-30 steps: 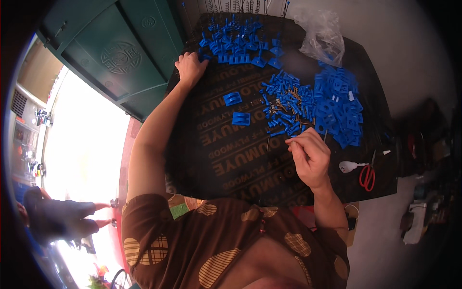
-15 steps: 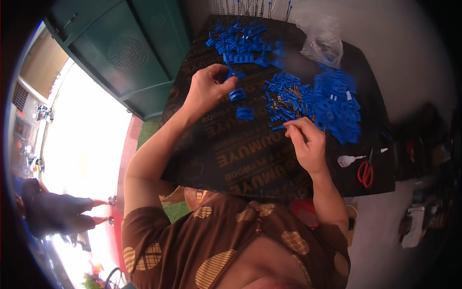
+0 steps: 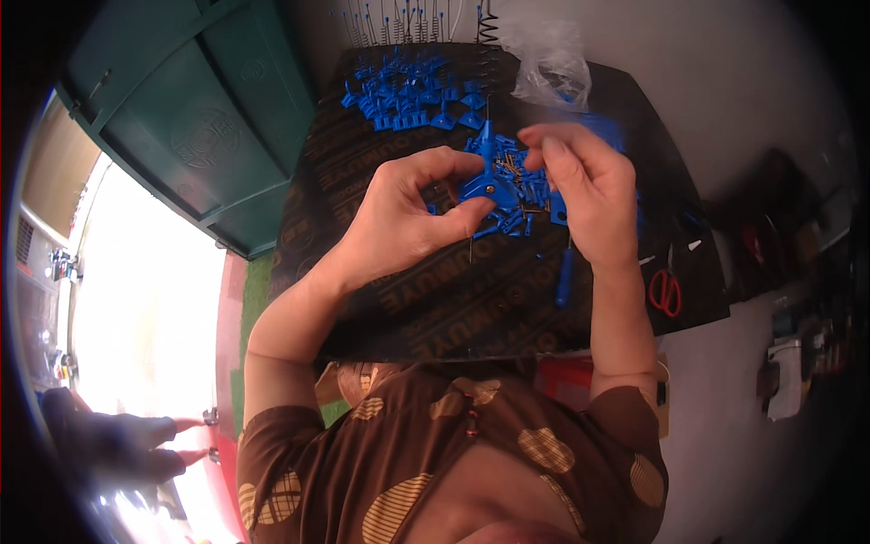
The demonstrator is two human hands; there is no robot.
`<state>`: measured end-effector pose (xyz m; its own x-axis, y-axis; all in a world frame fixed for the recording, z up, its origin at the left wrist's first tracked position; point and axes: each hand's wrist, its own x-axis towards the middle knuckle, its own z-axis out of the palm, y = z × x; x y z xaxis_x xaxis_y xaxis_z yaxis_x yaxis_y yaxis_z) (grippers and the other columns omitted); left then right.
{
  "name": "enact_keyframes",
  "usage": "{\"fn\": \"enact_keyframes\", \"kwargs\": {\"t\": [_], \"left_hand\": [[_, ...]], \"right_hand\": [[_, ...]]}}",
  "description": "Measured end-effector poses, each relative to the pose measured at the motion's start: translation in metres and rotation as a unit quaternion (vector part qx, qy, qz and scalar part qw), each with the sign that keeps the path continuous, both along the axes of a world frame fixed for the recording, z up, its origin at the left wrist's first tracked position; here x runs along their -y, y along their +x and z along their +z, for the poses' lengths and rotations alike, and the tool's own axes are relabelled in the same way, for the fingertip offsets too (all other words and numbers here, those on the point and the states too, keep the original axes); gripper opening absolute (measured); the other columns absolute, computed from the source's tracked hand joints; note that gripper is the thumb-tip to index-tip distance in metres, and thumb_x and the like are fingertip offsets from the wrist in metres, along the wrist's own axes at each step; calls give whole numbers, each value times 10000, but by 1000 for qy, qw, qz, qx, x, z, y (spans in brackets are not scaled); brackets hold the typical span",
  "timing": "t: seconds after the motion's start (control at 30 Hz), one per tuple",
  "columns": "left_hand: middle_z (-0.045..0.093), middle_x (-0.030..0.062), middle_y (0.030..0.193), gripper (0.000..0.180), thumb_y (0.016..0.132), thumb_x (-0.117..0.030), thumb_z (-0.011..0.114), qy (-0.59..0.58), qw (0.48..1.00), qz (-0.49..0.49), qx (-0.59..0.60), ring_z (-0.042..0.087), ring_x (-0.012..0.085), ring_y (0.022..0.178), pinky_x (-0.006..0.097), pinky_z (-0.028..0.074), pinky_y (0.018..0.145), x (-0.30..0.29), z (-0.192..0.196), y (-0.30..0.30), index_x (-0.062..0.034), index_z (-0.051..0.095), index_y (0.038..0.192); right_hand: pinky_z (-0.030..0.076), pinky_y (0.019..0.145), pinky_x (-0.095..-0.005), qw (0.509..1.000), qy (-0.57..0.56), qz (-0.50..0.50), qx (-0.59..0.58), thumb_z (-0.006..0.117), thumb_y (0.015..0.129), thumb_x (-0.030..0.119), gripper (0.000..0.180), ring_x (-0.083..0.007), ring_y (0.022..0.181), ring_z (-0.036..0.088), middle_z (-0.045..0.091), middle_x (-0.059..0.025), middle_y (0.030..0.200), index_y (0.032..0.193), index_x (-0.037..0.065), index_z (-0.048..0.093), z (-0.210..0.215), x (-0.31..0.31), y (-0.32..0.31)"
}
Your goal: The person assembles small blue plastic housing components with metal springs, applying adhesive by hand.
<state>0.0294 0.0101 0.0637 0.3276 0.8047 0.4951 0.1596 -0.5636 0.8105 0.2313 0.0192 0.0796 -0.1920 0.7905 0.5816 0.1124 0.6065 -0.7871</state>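
Note:
My left hand is closed, thumb and fingers pinching a blue plastic base with a screw head in its face. A tapered blue tube stands upright on that base, with a thin wire rising from its tip. Just to the right is my right hand, its fingers curled together and slightly blurred at the tips; whether anything is between them is hidden. Behind and below the held piece lies a heap of small blue tubes and brassy screws. A blue-handled screwdriver rests on the table beneath my right hand.
Several blue assembled pieces cover the table's far left. A clear plastic bag lies at the back, and red-handled scissors at the right edge. Springs and wires stand along the wall. A person is outside the green door.
My left hand has moved right with the blue base, now over the heap. My right hand has risen beside it; the blue tube it pinched now stands on the base. The view has shifted.

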Motion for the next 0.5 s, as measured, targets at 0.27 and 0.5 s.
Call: {"fn": "enact_keyframes", "kwargs": {"t": [0.27,0.5], "left_hand": [[631,71,865,340,755,-107,730,3,999,-31,-11,569,122,790,279,475,734,0,5,7,60,633,1035],[637,59,878,349,774,-109,722,-57,995,-75,21,577,99,813,264,480,729,-8,1,2,65,632,1062]], "right_hand": [[433,636,-193,997,-12,72,-18,615,904,141,188,-49,721,543,626,-11,771,953,-37,654,17,-15,-1],[413,589,-192,996,-32,80,0,642,875,108,140,-39,675,526,611,-1,719,872,-30,658,13,-23,-1]]}}
